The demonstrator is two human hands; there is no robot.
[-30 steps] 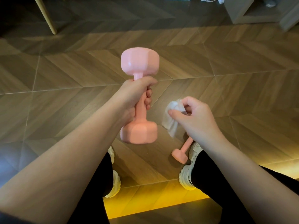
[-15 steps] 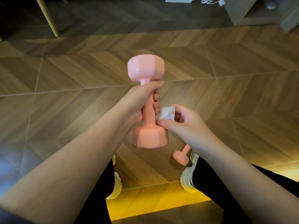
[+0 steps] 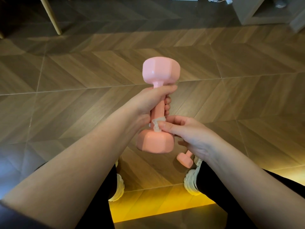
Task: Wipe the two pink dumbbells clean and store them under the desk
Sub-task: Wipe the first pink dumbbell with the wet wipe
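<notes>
Partly hidden, the second dumbbell (image 3: 184,158) lies on the floor (image 3: 66,80) just below the right hand (image 3: 186,133). One pink head and a stub of its bar show; the rest is behind the right wrist, next to a white shoe (image 3: 192,184). The wipe (image 3: 157,123) is mostly covered too. Only a crumpled white bit shows past the right thumb, and how much is bunched inside the hand cannot be told.

The left hand (image 3: 148,103) is wrapped round the bar of the dumbbell (image 3: 160,71) and hides the bar's middle. Its thumb lies across the top, just under the upper head, and its fingertips curl round on the right side. It holds the dumbbell upright in the air, above the floor and between the legs.

The right hand comes in from the right, just under the left grip. Its thumb and forefinger pinch the wipe and press it to the bar where the bar meets the lower head. Its other fingers curl loosely beneath.

Far above both grips, to the right, an open-fronted cabinet (image 3: 247,12) is cut off by the edge. What it holds is too dark to make out.
</notes>
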